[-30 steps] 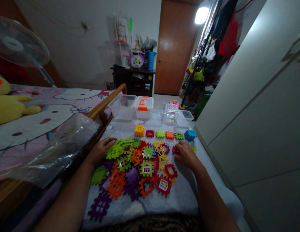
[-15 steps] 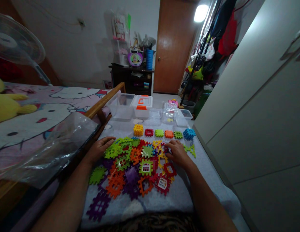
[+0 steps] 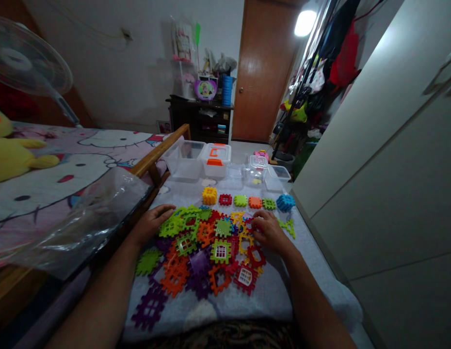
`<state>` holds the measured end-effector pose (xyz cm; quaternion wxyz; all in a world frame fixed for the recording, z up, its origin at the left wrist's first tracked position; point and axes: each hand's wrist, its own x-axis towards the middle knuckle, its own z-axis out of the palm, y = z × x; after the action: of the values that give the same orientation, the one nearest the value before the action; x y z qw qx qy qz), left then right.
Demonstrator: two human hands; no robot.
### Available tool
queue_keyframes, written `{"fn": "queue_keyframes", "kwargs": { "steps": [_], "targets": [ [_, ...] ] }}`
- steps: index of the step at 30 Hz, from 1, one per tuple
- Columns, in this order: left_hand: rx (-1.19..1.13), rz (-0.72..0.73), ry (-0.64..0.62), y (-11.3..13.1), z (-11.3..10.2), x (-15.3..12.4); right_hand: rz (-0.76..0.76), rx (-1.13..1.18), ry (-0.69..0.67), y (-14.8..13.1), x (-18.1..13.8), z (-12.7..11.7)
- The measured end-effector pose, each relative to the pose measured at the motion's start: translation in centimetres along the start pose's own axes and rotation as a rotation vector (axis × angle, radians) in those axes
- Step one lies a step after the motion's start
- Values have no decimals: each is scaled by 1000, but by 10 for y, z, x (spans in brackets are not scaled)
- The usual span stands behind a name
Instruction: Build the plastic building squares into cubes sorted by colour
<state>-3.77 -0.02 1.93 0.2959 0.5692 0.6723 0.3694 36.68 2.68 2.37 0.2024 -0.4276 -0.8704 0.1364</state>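
Nearest us, a purple window piece (image 3: 150, 306) is lying at the left on the grey cloth (image 3: 271, 305), and a red window piece (image 3: 240, 286) is lying on the right, along the near side of the pile. Behind them, a green window piece (image 3: 214, 252) is resting about mid-pile.

Farther in, our right hand (image 3: 268, 231) is resting at the pile's right side, fingers bent close to a small red piece (image 3: 249, 223); we are not managing to tell whether its grip is pinching that piece or only touching it. Our left hand (image 3: 152, 224) is lying along the left side, its grip loose, fingers stretched out against light green pieces (image 3: 170, 226) and seemingly holding nothing.

We are judging that the step in hand is handling single pieces at the pile's right side, and that the next move is calling for a light fingertip pinch on one piece, leaving its neighbours undisturbed.

Beyond the pile, a row is running from a yellow stack (image 3: 210, 195) at left to a blue stack (image 3: 285, 202) at right. Farthest on the cloth, clear containers (image 3: 185, 168) are standing beside an orange-latched box (image 3: 215, 169).
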Motion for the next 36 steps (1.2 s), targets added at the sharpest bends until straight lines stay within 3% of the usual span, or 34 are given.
{"fn": "queue_keyframes", "kwargs": {
  "steps": [4, 8, 11, 17, 25, 31, 36],
  "targets": [
    [10, -5, -12, -3, 0, 1, 49, 145, 114, 11, -2, -5],
    [26, 17, -7, -9, 0, 4, 264, 285, 295, 22, -5, -10],
    [31, 25, -1, -13, 1, 5, 379, 333, 339, 29, -8, -10],
    [44, 34, -12, -17, 0, 6, 377, 243, 271, 32, -9, -3],
    [31, 30, -13, -15, 1, 5, 345, -114, 211, 38, -10, -3],
    [45, 41, -15, -16, 0, 5, 298, -157, 17, 30, -16, -8],
    [49, 42, -23, -19, 1, 6, 339, -198, -20, 28, -14, -8]
  ]
}}
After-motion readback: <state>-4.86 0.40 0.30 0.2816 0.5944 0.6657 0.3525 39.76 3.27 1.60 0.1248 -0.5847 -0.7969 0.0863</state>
